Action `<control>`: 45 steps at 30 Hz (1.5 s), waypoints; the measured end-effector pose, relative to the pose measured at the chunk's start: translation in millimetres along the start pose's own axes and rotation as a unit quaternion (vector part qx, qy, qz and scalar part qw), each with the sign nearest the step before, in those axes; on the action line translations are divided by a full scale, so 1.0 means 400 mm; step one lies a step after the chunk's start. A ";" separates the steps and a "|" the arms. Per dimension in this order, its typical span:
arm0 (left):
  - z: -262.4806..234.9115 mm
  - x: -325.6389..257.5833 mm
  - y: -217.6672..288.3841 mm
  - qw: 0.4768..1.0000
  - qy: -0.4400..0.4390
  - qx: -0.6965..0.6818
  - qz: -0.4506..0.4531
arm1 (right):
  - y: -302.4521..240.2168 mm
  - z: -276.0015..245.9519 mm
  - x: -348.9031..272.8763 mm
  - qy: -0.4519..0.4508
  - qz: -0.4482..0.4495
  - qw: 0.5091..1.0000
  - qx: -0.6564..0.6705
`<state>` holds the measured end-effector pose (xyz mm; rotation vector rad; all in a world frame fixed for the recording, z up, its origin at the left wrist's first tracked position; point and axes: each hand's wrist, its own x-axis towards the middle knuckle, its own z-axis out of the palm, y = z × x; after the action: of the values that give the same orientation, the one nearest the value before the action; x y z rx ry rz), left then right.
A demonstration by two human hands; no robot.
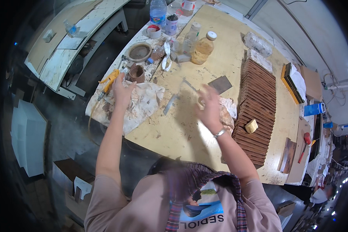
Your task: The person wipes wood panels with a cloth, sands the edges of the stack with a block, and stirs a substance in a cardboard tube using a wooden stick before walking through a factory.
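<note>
Head view shows the brown cup (138, 75) at the edge of a stained cloth (145, 98). Beside it, the left hand (123, 91) has thumb and fingers apart, near the yellow air gun (111, 78). Blurred, the right hand (208, 105) hovers near a dark sheet (220, 84); its grip I cannot tell. Rightward lie brown slats (257, 108).

Yellow air gun (111, 77): at left side of worktop (164, 135), hose (90, 127) attached; contact with left hand (123, 93) hard to tell. Brown cup (137, 74): open-topped, upright, just beyond stained white cloth (145, 101), crumpled, spread to near edge. Second stained cloth (228, 112): bunched, just right of blurred right hand (209, 107).
</note>
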<state>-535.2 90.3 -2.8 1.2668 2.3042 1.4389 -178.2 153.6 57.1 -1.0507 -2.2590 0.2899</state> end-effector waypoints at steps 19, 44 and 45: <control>0.075 0.059 0.050 0.972 -0.074 0.132 0.182 | -0.185 0.408 0.163 -0.306 -0.175 0.933 0.075; 0.080 0.107 0.097 0.955 -0.187 0.129 0.193 | -0.176 0.422 0.153 -0.294 -0.161 0.938 0.086; 0.083 0.110 0.102 0.953 -0.199 0.137 0.184 | -0.176 0.423 0.152 -0.298 -0.159 0.937 0.086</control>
<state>-522.7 151.7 24.9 1.9428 2.1119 0.8414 -356.1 163.0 -17.3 -0.5285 -2.8247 0.7310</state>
